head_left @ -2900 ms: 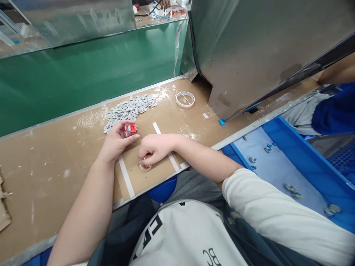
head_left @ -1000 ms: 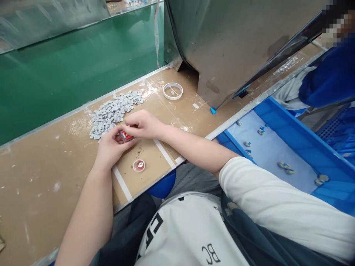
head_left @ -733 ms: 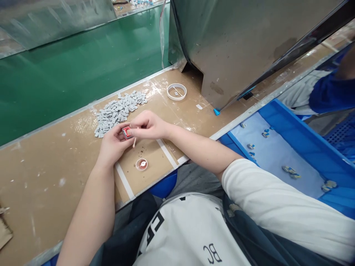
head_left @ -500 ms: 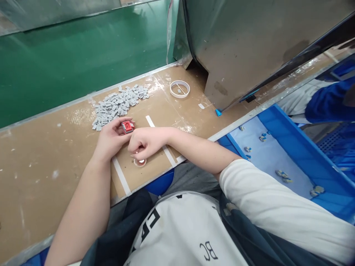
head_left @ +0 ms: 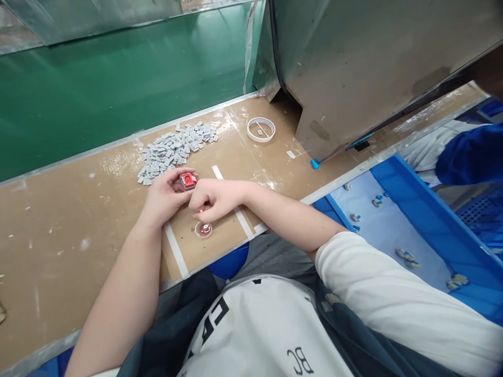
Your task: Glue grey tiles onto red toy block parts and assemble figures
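Observation:
My left hand (head_left: pixel 165 196) grips a small red and grey plastic piece (head_left: pixel 188 181) between thumb and fingers, its red face turned up. Close against it, my right hand (head_left: pixel 214 200) is curled with the fingers pressed together. A tiny pale tip pokes out below that fist, but what the fingers hold is hidden. Just under the right hand sits a small round dish (head_left: pixel 203 230) with something reddish-brown in it. Beyond the left hand lies a heap of small grey plastic pieces (head_left: pixel 168 152) on the brown-covered table (head_left: pixel 78 230).
A white ring (head_left: pixel 261 139) with a thin stick and a small piece inside lies farther back. White tape strips (head_left: pixel 176 252) mark the table. At right, a blue tray (head_left: pixel 428 209) holds several small pieces. A metal housing (head_left: pixel 353 68) rises behind; another person's blue sleeve (head_left: pixel 467 154) shows.
The view has shifted slightly, so the table things appear a little farther right. Both hands stay together at the red and grey piece. More of the small dish shows below the right hand.

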`<act>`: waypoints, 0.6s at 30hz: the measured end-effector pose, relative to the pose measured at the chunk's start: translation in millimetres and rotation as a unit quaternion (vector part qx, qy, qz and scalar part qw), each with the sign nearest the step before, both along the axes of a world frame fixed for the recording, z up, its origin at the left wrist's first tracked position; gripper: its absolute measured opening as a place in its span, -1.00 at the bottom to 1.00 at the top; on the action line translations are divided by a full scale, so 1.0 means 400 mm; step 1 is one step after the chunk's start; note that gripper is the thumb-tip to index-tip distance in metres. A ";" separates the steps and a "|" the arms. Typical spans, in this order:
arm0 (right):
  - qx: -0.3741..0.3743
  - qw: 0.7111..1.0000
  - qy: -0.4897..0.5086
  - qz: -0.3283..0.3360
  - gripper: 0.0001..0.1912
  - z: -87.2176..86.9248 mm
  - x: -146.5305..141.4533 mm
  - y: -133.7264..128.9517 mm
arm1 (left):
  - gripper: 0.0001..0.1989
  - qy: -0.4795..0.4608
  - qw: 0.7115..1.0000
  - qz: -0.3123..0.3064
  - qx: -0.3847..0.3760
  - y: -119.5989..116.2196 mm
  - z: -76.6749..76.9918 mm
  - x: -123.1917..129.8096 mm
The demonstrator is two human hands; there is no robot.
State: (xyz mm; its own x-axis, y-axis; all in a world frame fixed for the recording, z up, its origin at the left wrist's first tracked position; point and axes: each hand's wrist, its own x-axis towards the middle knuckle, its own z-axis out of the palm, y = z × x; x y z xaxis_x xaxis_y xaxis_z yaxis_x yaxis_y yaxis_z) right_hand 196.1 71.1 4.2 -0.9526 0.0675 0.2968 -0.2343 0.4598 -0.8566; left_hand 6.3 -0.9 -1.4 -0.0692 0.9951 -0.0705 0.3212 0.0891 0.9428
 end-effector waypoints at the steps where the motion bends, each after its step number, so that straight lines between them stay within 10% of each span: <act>1: -0.015 0.999 0.018 -0.034 -0.59 -0.003 0.001 0.010 | -0.33 0.008 1.000 -0.003 0.000 0.000 -0.001 -0.001; 8: -0.047 0.914 0.148 -0.374 -0.56 -0.044 -0.019 0.081 | -0.29 0.086 0.996 -0.013 -0.009 -0.005 0.001 0.003; 18: -0.035 0.913 0.107 -0.393 -0.53 -0.051 -0.040 0.074 | -0.26 0.098 0.995 -0.014 -0.013 -0.005 -0.002 0.002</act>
State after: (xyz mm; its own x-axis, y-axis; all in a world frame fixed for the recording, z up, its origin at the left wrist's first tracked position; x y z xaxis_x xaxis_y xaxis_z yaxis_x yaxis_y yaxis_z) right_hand 180.0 100.8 -16.3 -0.5230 0.7307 0.4389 -0.0201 0.5042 -0.8633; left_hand 7.2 -2.9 -2.0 -0.0556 0.9950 -0.0832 0.5019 0.0999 0.8591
